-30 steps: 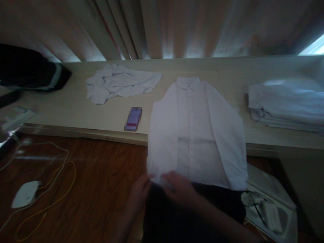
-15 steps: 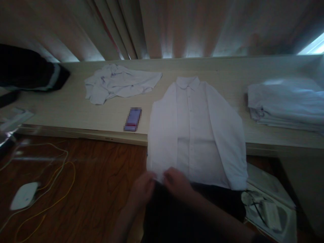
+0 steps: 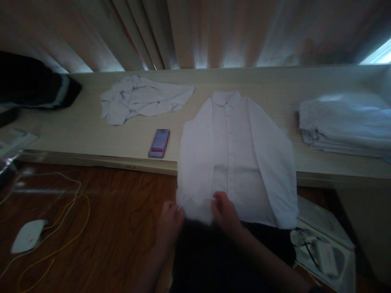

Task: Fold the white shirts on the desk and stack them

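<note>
a white shirt lies face up on the desk, collar at the far end, buttoned, both sleeves folded in along its front. its lower part hangs over the desk's near edge. the bottom left corner is bunched and pinched between two hands, just below that edge.

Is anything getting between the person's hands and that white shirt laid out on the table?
No. Both the left hand and right hand already grip the white shirt at its lower left edge; nothing visible lies between them.
</note>
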`<act>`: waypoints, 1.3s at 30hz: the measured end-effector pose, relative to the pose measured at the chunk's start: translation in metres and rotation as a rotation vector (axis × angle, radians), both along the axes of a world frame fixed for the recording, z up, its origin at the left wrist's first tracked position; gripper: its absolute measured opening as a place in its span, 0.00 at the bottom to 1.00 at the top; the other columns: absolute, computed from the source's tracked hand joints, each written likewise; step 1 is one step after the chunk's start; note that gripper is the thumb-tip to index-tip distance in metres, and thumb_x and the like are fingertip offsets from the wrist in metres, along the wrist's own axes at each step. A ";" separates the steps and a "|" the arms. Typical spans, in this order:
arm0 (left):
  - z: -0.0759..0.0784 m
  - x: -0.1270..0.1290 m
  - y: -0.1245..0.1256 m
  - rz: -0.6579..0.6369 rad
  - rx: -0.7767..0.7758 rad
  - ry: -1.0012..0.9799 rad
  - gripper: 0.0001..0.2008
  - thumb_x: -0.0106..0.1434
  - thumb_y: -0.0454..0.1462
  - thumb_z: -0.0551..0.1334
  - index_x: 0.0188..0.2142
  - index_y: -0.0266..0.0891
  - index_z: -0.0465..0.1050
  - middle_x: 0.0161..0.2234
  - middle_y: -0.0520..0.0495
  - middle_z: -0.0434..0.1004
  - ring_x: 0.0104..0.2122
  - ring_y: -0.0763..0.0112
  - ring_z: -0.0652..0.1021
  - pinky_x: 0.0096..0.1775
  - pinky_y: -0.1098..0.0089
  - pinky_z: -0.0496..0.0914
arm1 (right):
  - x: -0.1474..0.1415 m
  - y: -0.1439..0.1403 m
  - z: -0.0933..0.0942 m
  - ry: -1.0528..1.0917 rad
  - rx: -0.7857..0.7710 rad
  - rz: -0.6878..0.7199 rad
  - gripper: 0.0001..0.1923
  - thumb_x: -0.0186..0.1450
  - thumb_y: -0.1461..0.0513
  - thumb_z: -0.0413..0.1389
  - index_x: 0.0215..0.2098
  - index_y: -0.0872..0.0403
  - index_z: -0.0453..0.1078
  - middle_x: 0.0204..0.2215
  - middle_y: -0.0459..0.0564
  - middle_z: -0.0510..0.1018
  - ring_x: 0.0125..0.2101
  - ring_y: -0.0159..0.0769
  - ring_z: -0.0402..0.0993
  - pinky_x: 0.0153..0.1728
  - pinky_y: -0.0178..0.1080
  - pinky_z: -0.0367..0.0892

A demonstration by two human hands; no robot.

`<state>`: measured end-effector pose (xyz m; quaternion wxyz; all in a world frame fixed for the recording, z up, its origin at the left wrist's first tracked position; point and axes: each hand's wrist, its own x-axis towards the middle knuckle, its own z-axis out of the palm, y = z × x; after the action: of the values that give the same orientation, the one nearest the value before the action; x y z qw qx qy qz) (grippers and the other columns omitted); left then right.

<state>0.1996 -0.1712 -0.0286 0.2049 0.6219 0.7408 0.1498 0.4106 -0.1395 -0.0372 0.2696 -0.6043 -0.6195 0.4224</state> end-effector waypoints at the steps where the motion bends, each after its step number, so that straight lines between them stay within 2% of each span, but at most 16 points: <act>1: 0.001 0.000 0.001 0.008 -0.040 -0.025 0.12 0.63 0.42 0.51 0.27 0.40 0.66 0.32 0.49 0.66 0.31 0.71 0.71 0.34 0.70 0.66 | 0.001 0.002 0.002 -0.001 0.033 0.052 0.10 0.63 0.62 0.47 0.42 0.54 0.64 0.26 0.46 0.70 0.27 0.33 0.68 0.30 0.35 0.64; 4: 0.001 -0.002 0.002 0.009 -0.075 -0.112 0.14 0.64 0.43 0.50 0.27 0.40 0.66 0.31 0.50 0.66 0.31 0.71 0.71 0.34 0.71 0.65 | 0.007 0.006 0.007 -0.037 0.141 0.282 0.16 0.64 0.66 0.44 0.46 0.54 0.67 0.36 0.52 0.72 0.36 0.35 0.69 0.38 0.38 0.65; 7: 0.000 -0.005 -0.001 -0.030 -0.042 -0.203 0.14 0.65 0.43 0.50 0.30 0.40 0.68 0.33 0.49 0.68 0.34 0.70 0.71 0.38 0.70 0.65 | 0.012 0.012 0.009 -0.044 0.146 0.468 0.22 0.62 0.70 0.45 0.51 0.50 0.67 0.42 0.53 0.70 0.40 0.35 0.68 0.42 0.38 0.65; 10: 0.002 -0.007 -0.005 -0.079 -0.105 -0.329 0.14 0.65 0.44 0.50 0.34 0.41 0.70 0.34 0.49 0.72 0.35 0.70 0.72 0.39 0.70 0.66 | 0.011 0.024 0.007 0.065 0.111 0.497 0.25 0.62 0.71 0.44 0.56 0.50 0.62 0.46 0.53 0.69 0.45 0.35 0.66 0.48 0.40 0.62; 12: 0.003 -0.007 -0.007 -0.086 -0.161 -0.398 0.14 0.64 0.45 0.51 0.34 0.42 0.71 0.34 0.49 0.74 0.35 0.69 0.73 0.38 0.70 0.66 | 0.008 0.033 0.008 0.131 0.097 0.536 0.26 0.62 0.72 0.44 0.57 0.51 0.62 0.46 0.52 0.69 0.46 0.34 0.66 0.50 0.41 0.61; 17: 0.004 -0.009 -0.007 -0.008 -0.159 -0.506 0.15 0.62 0.46 0.53 0.32 0.41 0.73 0.31 0.48 0.76 0.33 0.68 0.75 0.36 0.70 0.67 | -0.007 0.053 0.020 0.029 0.101 0.796 0.23 0.60 0.72 0.46 0.47 0.45 0.72 0.44 0.48 0.68 0.40 0.32 0.68 0.43 0.36 0.63; 21: -0.001 -0.013 -0.005 0.012 -0.216 -0.557 0.16 0.62 0.47 0.54 0.31 0.39 0.74 0.29 0.49 0.76 0.30 0.68 0.74 0.33 0.71 0.67 | -0.016 0.062 0.025 -0.097 0.132 0.927 0.17 0.58 0.72 0.48 0.35 0.50 0.75 0.39 0.48 0.70 0.36 0.33 0.67 0.38 0.35 0.63; 24: -0.004 -0.014 -0.005 0.064 -0.208 -0.577 0.16 0.61 0.47 0.54 0.32 0.39 0.73 0.29 0.50 0.76 0.29 0.69 0.73 0.33 0.71 0.67 | -0.017 0.069 0.023 -0.091 0.135 0.928 0.11 0.56 0.70 0.51 0.32 0.53 0.73 0.37 0.49 0.70 0.34 0.33 0.67 0.37 0.35 0.62; 28: -0.006 -0.012 -0.004 0.165 -0.144 -0.528 0.15 0.62 0.46 0.52 0.32 0.39 0.71 0.27 0.51 0.73 0.28 0.70 0.72 0.30 0.72 0.65 | -0.012 0.080 0.017 -0.027 0.100 0.844 0.05 0.57 0.67 0.52 0.30 0.56 0.69 0.32 0.47 0.70 0.32 0.31 0.65 0.36 0.33 0.61; 32: -0.010 -0.011 -0.004 0.158 0.126 -0.345 0.11 0.62 0.41 0.52 0.29 0.39 0.68 0.32 0.48 0.69 0.34 0.69 0.71 0.37 0.69 0.67 | -0.007 0.090 0.011 -0.006 0.008 0.731 0.04 0.59 0.65 0.51 0.28 0.56 0.66 0.26 0.43 0.67 0.27 0.29 0.62 0.30 0.32 0.58; 34: -0.013 -0.012 -0.006 0.158 0.212 -0.287 0.11 0.62 0.40 0.52 0.29 0.39 0.68 0.35 0.46 0.67 0.37 0.68 0.70 0.39 0.68 0.67 | -0.004 0.092 0.009 0.007 -0.070 0.703 0.05 0.60 0.62 0.52 0.28 0.56 0.66 0.23 0.41 0.66 0.25 0.28 0.61 0.28 0.31 0.56; 36: -0.015 -0.013 -0.007 0.178 0.192 -0.262 0.10 0.62 0.40 0.53 0.29 0.39 0.68 0.37 0.45 0.66 0.38 0.67 0.70 0.40 0.68 0.67 | -0.003 0.093 0.008 0.014 -0.118 0.685 0.07 0.60 0.59 0.54 0.28 0.55 0.66 0.22 0.40 0.66 0.25 0.28 0.61 0.27 0.31 0.54; 39: -0.017 -0.012 -0.009 0.227 0.107 -0.243 0.11 0.62 0.42 0.53 0.29 0.39 0.67 0.36 0.46 0.66 0.36 0.67 0.70 0.38 0.67 0.66 | -0.003 0.092 0.007 -0.011 -0.112 0.628 0.09 0.58 0.57 0.57 0.30 0.55 0.66 0.22 0.40 0.67 0.24 0.29 0.62 0.27 0.31 0.54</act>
<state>0.1872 -0.1799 -0.0454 0.2413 0.5216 0.7670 0.2853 0.4073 -0.0476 -0.0299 0.0890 -0.3999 -0.7528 0.5153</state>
